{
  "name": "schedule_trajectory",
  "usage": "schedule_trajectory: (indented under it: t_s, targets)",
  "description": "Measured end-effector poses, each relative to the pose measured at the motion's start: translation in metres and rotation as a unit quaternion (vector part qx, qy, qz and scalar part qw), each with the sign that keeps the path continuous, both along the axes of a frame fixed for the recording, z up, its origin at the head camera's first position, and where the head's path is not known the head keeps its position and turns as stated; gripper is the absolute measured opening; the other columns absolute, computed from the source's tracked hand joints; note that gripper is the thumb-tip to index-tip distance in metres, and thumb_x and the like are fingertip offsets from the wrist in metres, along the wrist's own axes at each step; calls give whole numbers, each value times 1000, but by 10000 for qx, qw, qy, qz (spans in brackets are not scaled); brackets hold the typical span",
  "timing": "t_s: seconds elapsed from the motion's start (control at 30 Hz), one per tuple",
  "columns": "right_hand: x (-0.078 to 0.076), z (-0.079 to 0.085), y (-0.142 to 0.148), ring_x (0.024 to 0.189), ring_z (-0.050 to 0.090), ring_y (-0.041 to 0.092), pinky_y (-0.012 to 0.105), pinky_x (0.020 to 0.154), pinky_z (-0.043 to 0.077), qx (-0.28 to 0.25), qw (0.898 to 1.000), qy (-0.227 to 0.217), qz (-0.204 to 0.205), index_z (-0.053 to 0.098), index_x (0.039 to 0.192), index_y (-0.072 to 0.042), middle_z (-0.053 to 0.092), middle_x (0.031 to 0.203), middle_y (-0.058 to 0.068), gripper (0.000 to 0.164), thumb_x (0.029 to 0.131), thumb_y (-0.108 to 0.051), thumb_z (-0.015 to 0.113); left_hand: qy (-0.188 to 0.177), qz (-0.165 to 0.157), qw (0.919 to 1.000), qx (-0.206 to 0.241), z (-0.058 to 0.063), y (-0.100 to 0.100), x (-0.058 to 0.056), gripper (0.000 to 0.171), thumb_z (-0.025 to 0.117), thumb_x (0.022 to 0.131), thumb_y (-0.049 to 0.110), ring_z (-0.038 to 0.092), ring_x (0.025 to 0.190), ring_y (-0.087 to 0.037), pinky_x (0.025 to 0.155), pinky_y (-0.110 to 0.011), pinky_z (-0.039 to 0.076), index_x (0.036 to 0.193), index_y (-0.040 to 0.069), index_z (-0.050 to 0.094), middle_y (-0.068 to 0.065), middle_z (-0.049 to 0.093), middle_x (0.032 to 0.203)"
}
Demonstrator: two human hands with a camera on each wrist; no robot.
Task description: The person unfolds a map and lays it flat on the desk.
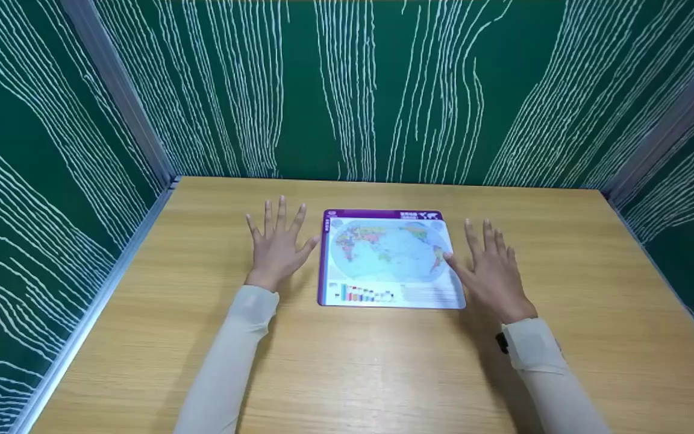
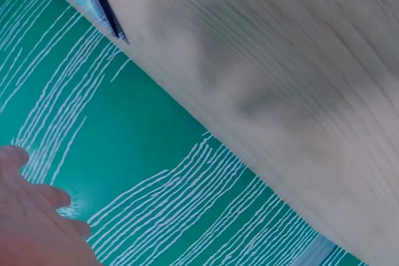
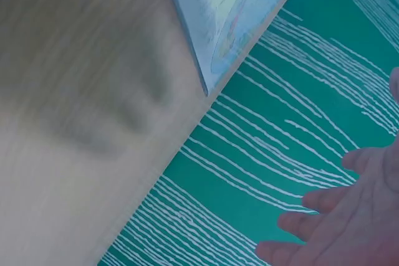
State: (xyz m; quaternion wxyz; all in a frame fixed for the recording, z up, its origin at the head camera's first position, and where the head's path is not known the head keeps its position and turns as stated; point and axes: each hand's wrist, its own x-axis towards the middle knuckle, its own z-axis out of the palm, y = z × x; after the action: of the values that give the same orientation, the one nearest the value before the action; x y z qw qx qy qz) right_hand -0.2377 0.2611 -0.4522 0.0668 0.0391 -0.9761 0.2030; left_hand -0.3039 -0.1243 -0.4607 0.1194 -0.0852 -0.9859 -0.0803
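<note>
A world map sheet [image 1: 392, 259] with a purple border lies flat on the wooden table. To its left is my left hand [image 1: 278, 250], palm down with fingers spread, holding nothing. My right hand [image 1: 494, 271] is on the other side, fingers straight; in the head view its thumb tip overlaps the map's right edge, and I cannot tell whether it touches. Shadows below both hands suggest they are above the tabletop. The left wrist view shows part of the left hand [image 2: 37, 216] and a corner of the map. In the right wrist view, the right hand [image 3: 349, 216] appears apart from the map [image 3: 230, 23].
The wooden table [image 1: 371, 367] reaches back to a green partition [image 1: 299, 90] with wavy white lines. Similar panels stand left and right, joined by grey corner posts [image 1: 121, 90]. Pale sleeves cover both forearms, and a small black object [image 1: 502, 343] sits at the right wrist.
</note>
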Motion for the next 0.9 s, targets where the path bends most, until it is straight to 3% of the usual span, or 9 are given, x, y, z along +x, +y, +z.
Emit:
schedule_trajectory:
  t_s: [0.23,0.47,0.67,0.9]
  targets:
    - [3,-9,-12,146,3,48,69,113,9,-75,9987,-475,180,8,156,-15,0,161,22,90,91,-67,42,-407,-323,9986,72,-2,-6,-7,72,35,93,65,-7,150,-31,114,-67,-7,154,36,9,-4,3,164]
    - [9,-18,-24,145,7,47,70,107,20,-42,9949,-948,333,11,156,-17,3,161,21,86,91,-64,45,-753,-739,9944,84,-8,1,-13,71,38,94,61,-5,151,-28,115,-63,-10,154,33,13,-2,6,164]
    - [14,-24,-34,145,9,48,70,104,27,27,9913,-1233,459,11,156,-22,4,162,17,85,91,-64,46,-1241,-1140,9856,135,-14,9,-14,70,41,96,56,-5,151,-26,116,-59,-12,155,28,15,-1,7,164]
    - [17,-29,-40,144,7,51,71,105,24,162,9877,-1351,764,12,155,-12,5,161,22,83,95,-58,45,-1823,-1359,9738,30,-18,15,-14,70,37,97,55,2,151,-26,118,-60,-4,155,25,13,2,4,164]
